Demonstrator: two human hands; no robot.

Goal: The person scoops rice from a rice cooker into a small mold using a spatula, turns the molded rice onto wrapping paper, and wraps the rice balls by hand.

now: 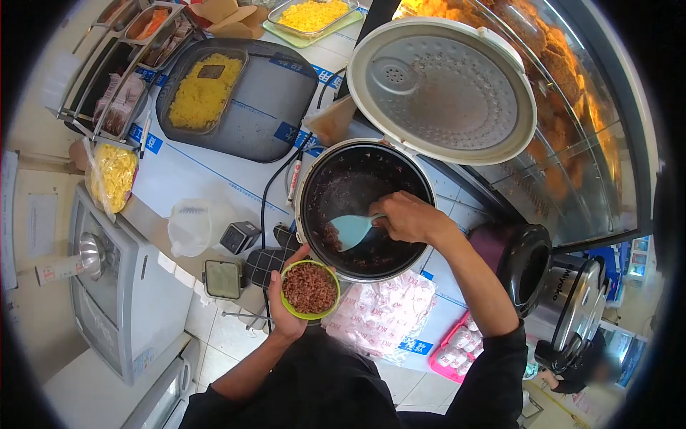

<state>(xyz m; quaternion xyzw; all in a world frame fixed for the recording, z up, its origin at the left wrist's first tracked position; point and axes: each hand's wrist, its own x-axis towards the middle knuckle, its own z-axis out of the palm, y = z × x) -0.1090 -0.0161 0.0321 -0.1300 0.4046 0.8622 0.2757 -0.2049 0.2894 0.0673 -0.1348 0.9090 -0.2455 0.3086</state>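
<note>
In my left hand (pixel 288 314) is a small green bowl (pixel 286 302) heaped with reddish-brown cooked rice (pixel 309 287), held just outside the cooker's near rim. My right hand (pixel 409 217) grips a light blue rice paddle (pixel 351 230) by its handle, down inside the large rice cooker (pixel 363 274). The paddle's blade tilts against the left inner wall, with a clump of the same rice (pixel 331 234) at its edge. Scattered grains cling to the dark pot. Behind it the cooker's lid (pixel 443 86) stands open, wet with droplets.
Pink-printed plastic bags (pixel 382 311) lie by the cooker's near side. A dark tray (pixel 275 107) holds a container of yellow food (pixel 204 93). A glass display case (pixel 572 129) stands at right, near other cookers (pixel 564 300). Another person's arm (pixel 549 379) shows at lower right.
</note>
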